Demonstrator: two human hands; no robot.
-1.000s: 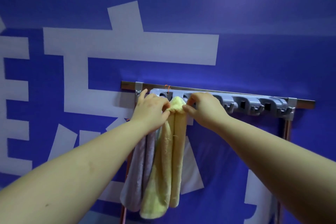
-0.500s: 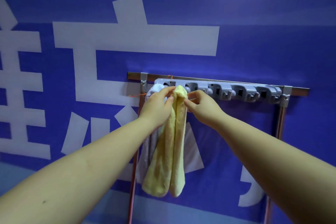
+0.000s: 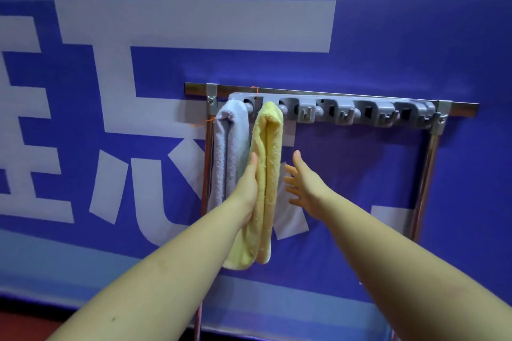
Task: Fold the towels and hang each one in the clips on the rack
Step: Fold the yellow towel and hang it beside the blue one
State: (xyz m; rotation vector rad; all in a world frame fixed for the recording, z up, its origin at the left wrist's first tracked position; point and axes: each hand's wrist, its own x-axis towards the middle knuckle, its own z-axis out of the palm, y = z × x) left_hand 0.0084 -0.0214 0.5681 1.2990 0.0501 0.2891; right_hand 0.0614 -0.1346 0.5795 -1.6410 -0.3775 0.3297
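A grey clip rack (image 3: 360,112) is fixed on a metal bar frame against the blue wall. A folded pale lilac towel (image 3: 228,152) hangs from its leftmost clip. Beside it a folded yellow towel (image 3: 268,174) hangs from the second clip. My left hand (image 3: 248,188) lies flat against the yellow towel's left side, fingers straight, not gripping. My right hand (image 3: 303,183) is to the right of the yellow towel, fingers spread, apart from it and holding nothing. Several clips to the right hold nothing.
The metal frame has a top bar (image 3: 346,93) and upright posts at left (image 3: 206,174) and right (image 3: 425,180). Behind stands a blue banner wall (image 3: 388,36) with large white characters. A dark red floor strip (image 3: 33,321) shows at the lower left.
Both hands let go of the yellow towel's top at the clip and dropped lower. The left hand now rests flat on the towel's side; the right hand has drawn away, open.
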